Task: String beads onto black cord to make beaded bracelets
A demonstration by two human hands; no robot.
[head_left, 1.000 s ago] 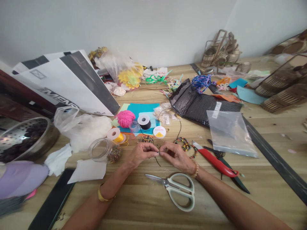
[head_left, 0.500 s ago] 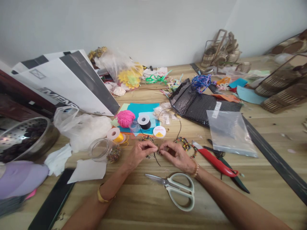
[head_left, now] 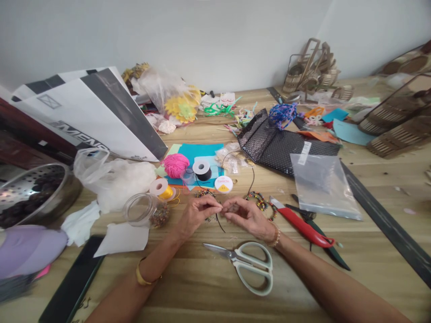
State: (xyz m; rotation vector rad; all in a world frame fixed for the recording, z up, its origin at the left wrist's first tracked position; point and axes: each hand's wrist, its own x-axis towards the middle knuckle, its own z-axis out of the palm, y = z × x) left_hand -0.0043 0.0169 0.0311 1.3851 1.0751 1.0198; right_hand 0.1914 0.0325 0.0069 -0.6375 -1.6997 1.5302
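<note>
At the middle of the table, my left hand (head_left: 199, 214) and my right hand (head_left: 248, 217) meet fingertip to fingertip. Both are closed in a pinch on a thin black cord (head_left: 220, 223), whose loose end hangs below the fingers; the exact spot held is hidden. Partly behind my left hand lie small multicoloured beads (head_left: 204, 194). A beaded strand (head_left: 261, 202) rests beside my right hand. Close in front of both hands are scissors (head_left: 240, 264) with pale handles. Farther back stands a spool of black cord (head_left: 202, 169), near a round white spool (head_left: 223, 184).
To the right lie a red-handled knife (head_left: 305, 226), a clear plastic bag (head_left: 325, 190) and a black padded envelope (head_left: 279, 148). Leftward are a yellow thread spool (head_left: 163, 189), a clear jar with beads (head_left: 159, 215), a phone (head_left: 72, 278) and a metal colander (head_left: 63, 197). Pink yarn (head_left: 176, 165) sits behind.
The fingertips of my right hand have shifted slightly left, closer to my left fingertips. The cord is still between them; the scissors and other things stay in place.
</note>
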